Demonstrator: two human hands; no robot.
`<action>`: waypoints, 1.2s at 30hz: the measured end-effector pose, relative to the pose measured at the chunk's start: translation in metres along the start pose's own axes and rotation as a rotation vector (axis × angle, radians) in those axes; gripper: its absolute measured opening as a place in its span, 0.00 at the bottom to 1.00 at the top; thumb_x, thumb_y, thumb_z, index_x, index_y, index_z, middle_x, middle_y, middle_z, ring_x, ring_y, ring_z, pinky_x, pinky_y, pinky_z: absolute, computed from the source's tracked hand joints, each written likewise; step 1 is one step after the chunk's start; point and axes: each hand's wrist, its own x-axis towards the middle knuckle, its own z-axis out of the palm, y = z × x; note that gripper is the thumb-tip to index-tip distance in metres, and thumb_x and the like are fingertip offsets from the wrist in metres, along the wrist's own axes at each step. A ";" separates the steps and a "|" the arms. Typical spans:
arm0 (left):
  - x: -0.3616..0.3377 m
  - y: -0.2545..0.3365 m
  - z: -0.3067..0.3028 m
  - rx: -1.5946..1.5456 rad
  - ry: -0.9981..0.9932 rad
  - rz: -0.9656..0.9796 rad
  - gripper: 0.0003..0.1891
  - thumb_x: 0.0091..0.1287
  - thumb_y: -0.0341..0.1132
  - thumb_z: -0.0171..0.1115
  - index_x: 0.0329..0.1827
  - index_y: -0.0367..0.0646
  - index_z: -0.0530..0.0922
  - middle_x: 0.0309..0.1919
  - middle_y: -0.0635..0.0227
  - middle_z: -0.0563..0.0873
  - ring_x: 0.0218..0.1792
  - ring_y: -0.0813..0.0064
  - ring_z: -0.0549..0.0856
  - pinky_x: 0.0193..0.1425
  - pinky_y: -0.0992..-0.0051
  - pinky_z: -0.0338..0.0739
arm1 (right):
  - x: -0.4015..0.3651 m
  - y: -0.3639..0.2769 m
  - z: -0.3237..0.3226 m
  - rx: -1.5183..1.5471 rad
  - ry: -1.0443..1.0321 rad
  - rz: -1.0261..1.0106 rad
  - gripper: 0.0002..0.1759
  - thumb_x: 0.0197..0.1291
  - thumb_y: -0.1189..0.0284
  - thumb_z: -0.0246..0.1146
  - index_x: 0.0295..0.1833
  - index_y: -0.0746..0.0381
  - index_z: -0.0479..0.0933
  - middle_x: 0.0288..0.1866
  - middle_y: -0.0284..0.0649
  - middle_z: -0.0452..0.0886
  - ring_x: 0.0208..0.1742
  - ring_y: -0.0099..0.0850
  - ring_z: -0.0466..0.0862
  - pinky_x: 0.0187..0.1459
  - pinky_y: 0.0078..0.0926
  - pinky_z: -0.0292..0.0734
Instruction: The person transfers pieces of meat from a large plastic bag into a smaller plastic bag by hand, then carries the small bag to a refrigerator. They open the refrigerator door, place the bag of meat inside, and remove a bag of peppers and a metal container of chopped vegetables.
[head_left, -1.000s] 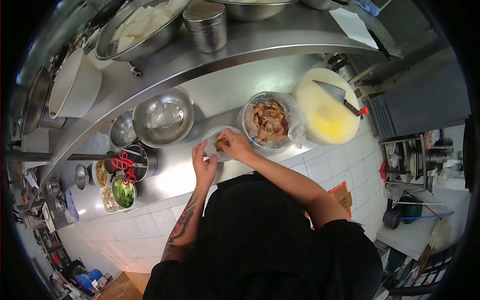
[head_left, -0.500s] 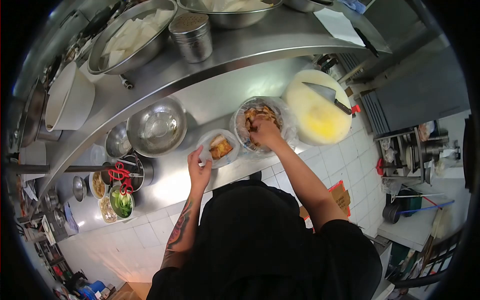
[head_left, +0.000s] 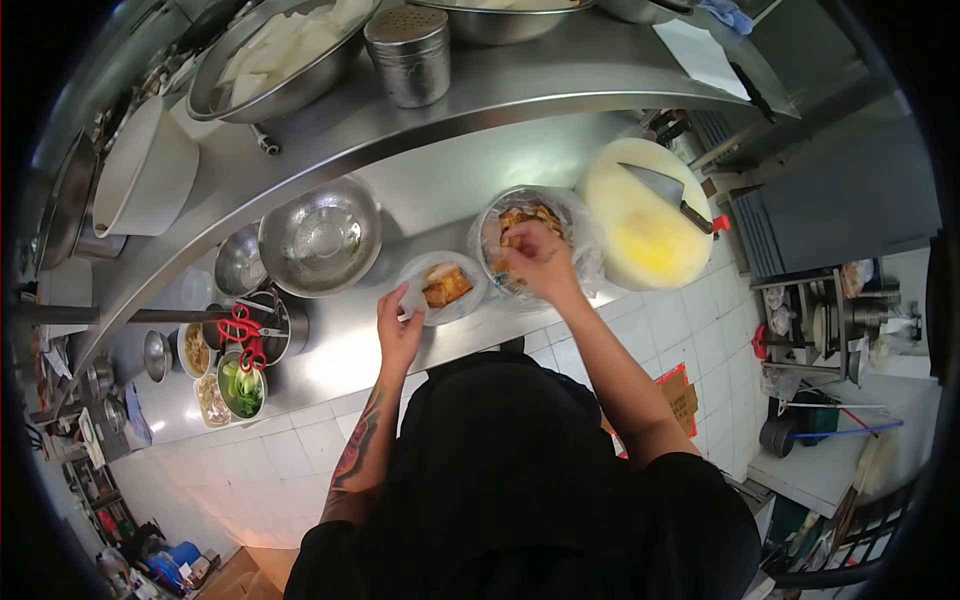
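Worktop (head_left: 335, 350) is carrying lined bowl (head_left: 491, 231), small bowl (head_left: 416, 272) beside it. Right hand (head_left: 541, 262) is hovering over lined bowl; I'm unable to tell its grip. Left hand (head_left: 400, 333) is touching small bowl, fingers open. Meat (head_left: 446, 287) is lying in both.

Meat (head_left: 515, 215) lies in a bowl (head_left: 487, 228), left of a board (head_left: 635, 220) bearing a cleaver (head_left: 658, 186) and right of a container (head_left: 477, 284).
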 end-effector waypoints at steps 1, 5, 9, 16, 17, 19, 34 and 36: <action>-0.001 0.001 -0.001 0.003 0.001 0.001 0.28 0.67 0.24 0.67 0.72 0.44 0.77 0.62 0.62 0.73 0.51 0.69 0.75 0.46 0.76 0.86 | -0.004 0.006 0.019 0.133 -0.083 -0.004 0.13 0.61 0.74 0.73 0.50 0.61 0.82 0.31 0.33 0.84 0.31 0.20 0.82 0.36 0.22 0.80; -0.002 0.016 0.000 -0.049 0.044 0.040 0.29 0.66 0.23 0.67 0.73 0.44 0.76 0.64 0.62 0.73 0.51 0.71 0.76 0.46 0.76 0.86 | -0.019 0.003 0.095 0.475 -0.330 0.241 0.15 0.61 0.72 0.74 0.52 0.63 0.81 0.35 0.34 0.86 0.36 0.21 0.87 0.37 0.27 0.83; -0.003 0.026 -0.001 0.004 0.013 0.062 0.30 0.66 0.22 0.66 0.73 0.43 0.75 0.65 0.60 0.72 0.53 0.70 0.77 0.47 0.75 0.88 | -0.025 0.035 0.121 -0.189 -0.145 -0.346 0.13 0.64 0.74 0.71 0.52 0.64 0.82 0.34 0.39 0.87 0.34 0.26 0.89 0.36 0.29 0.84; -0.006 0.012 -0.001 -0.023 -0.024 0.047 0.31 0.66 0.22 0.67 0.74 0.43 0.74 0.66 0.58 0.71 0.52 0.71 0.77 0.46 0.76 0.88 | 0.026 0.004 -0.016 -0.170 0.015 0.011 0.08 0.62 0.71 0.69 0.44 0.62 0.87 0.37 0.46 0.89 0.39 0.42 0.90 0.44 0.38 0.84; -0.007 0.013 -0.001 -0.010 -0.031 0.040 0.31 0.66 0.22 0.67 0.74 0.43 0.74 0.66 0.58 0.71 0.51 0.71 0.77 0.46 0.75 0.88 | 0.044 0.020 -0.031 -0.407 0.024 -0.041 0.10 0.62 0.73 0.68 0.49 0.60 0.87 0.39 0.47 0.90 0.39 0.43 0.90 0.44 0.37 0.85; -0.007 0.013 0.000 0.001 -0.037 0.034 0.31 0.66 0.22 0.67 0.74 0.44 0.74 0.66 0.58 0.71 0.51 0.71 0.77 0.46 0.75 0.88 | 0.068 0.030 -0.046 -0.645 0.034 -0.095 0.14 0.62 0.75 0.67 0.53 0.58 0.87 0.41 0.48 0.90 0.39 0.44 0.91 0.43 0.37 0.85; 0.002 0.010 -0.002 -0.040 -0.075 0.034 0.30 0.67 0.24 0.67 0.74 0.46 0.76 0.66 0.60 0.72 0.49 0.71 0.75 0.46 0.76 0.85 | 0.134 0.047 -0.074 -0.804 -0.619 0.211 0.24 0.50 0.71 0.70 0.55 0.64 0.86 0.48 0.51 0.89 0.50 0.44 0.88 0.51 0.38 0.84; 0.002 0.010 -0.003 -0.056 -0.072 0.035 0.29 0.67 0.24 0.67 0.74 0.47 0.76 0.65 0.60 0.72 0.49 0.71 0.75 0.46 0.76 0.85 | 0.134 0.043 -0.081 -0.692 -0.660 0.196 0.27 0.48 0.67 0.73 0.56 0.64 0.86 0.47 0.47 0.89 0.48 0.40 0.87 0.50 0.36 0.84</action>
